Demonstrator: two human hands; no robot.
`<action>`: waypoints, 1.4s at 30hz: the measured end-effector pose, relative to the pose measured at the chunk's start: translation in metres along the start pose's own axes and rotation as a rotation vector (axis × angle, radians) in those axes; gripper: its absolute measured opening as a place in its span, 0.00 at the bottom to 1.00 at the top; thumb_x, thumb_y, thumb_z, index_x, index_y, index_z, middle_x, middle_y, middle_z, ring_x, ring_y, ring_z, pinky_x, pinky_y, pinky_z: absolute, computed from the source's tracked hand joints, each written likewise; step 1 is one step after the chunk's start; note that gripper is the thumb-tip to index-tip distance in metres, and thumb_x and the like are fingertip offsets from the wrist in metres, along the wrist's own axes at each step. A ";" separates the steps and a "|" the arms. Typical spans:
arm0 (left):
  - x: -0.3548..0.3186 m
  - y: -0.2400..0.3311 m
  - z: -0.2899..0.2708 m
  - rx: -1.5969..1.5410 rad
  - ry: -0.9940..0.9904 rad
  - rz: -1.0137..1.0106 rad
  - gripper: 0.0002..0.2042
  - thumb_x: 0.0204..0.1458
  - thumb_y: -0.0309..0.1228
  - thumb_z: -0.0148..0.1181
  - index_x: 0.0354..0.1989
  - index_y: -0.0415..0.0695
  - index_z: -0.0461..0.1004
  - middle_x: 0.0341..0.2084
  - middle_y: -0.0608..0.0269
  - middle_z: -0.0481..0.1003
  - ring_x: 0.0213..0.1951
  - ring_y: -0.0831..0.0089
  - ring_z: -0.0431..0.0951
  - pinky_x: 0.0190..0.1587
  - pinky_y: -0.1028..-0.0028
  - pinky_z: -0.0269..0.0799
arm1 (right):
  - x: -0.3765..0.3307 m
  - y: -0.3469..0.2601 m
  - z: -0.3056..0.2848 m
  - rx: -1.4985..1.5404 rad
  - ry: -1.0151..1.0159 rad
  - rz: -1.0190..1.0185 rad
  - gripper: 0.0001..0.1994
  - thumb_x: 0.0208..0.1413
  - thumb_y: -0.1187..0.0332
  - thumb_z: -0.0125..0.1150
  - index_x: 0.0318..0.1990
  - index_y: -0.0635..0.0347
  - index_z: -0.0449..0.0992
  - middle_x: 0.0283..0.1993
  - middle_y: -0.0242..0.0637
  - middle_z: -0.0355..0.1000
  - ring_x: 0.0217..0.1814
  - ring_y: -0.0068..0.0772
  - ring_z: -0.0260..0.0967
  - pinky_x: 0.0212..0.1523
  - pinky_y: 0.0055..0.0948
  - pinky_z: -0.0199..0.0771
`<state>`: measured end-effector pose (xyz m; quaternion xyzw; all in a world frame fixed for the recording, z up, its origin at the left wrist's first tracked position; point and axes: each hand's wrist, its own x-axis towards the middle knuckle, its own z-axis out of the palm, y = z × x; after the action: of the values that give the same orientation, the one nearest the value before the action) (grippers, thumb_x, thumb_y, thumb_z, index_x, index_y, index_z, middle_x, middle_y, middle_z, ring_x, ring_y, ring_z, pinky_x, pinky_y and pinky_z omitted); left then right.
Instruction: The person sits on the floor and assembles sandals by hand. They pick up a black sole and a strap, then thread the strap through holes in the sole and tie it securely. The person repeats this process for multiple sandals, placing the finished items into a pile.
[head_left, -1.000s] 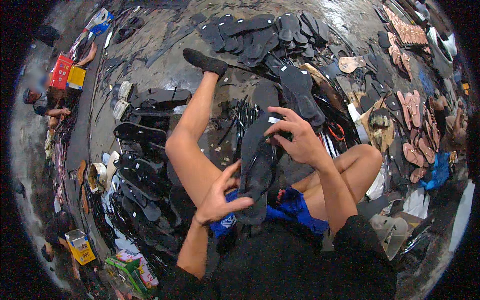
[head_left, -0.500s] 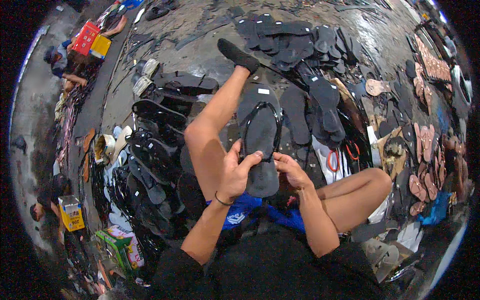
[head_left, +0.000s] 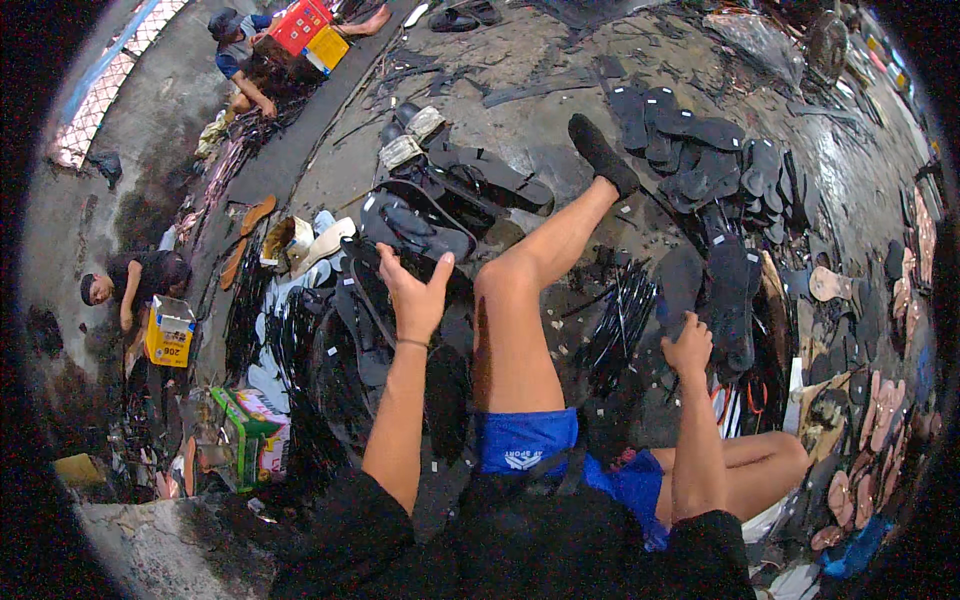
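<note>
My left hand (head_left: 412,295) is raised empty at the left, thumb and fingers spread apart. Just beyond its fingertips, black flip-flops (head_left: 415,228) lie on a pile of the same kind. At the right, my right hand (head_left: 688,347) has its fingers curled over the near end of a flat black sole (head_left: 681,278), hiding that end. Beside this sole lies another black sole (head_left: 734,290) with a small white label. Between my legs and the soles is a bundle of shiny black straps (head_left: 622,325).
Farther off is a heap of labelled black soles (head_left: 700,150). Pinkish sandals (head_left: 845,495) lie at the far right. A green box (head_left: 245,435) and a yellow box (head_left: 170,335) stand at the left. Two people (head_left: 245,60) work along the left side.
The flip-flop that both hands held is out of them. My left hand has moved left and opened by the pile; my right hand has moved right to the sole. The view has shifted left.
</note>
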<state>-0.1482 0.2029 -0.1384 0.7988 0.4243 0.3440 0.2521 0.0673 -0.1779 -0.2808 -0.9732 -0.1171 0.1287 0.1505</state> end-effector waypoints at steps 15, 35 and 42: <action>-0.133 0.046 -0.053 -0.104 -0.568 0.016 0.35 0.51 0.27 0.67 0.67 0.35 0.58 0.59 0.47 0.66 0.61 0.54 0.65 0.65 0.60 0.58 | -0.015 -0.096 0.034 0.179 0.001 0.025 0.18 0.51 0.57 0.69 0.34 0.66 0.75 0.38 0.51 0.76 0.42 0.54 0.75 0.43 0.47 0.76; -0.040 0.128 0.011 -0.823 -0.524 -0.240 0.24 0.60 0.23 0.58 0.64 0.41 0.61 0.41 0.55 0.80 0.32 0.77 0.80 0.29 0.81 0.76 | 0.026 -0.120 0.049 -0.308 0.065 -0.710 0.12 0.50 0.71 0.57 0.42 0.58 0.80 0.48 0.43 0.75 0.60 0.47 0.67 0.62 0.45 0.63; -0.057 0.116 0.025 -0.929 -0.611 -0.406 0.18 0.57 0.25 0.64 0.55 0.37 0.72 0.40 0.55 0.81 0.34 0.78 0.80 0.35 0.80 0.75 | -0.045 -0.149 -0.099 1.081 -0.134 -0.270 0.10 0.59 0.72 0.60 0.45 0.66 0.75 0.41 0.43 0.78 0.40 0.38 0.78 0.42 0.33 0.78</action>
<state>-0.0931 0.0920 -0.0928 0.5705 0.2817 0.1928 0.7470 0.0253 -0.0782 -0.1315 -0.7236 -0.1675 0.2115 0.6353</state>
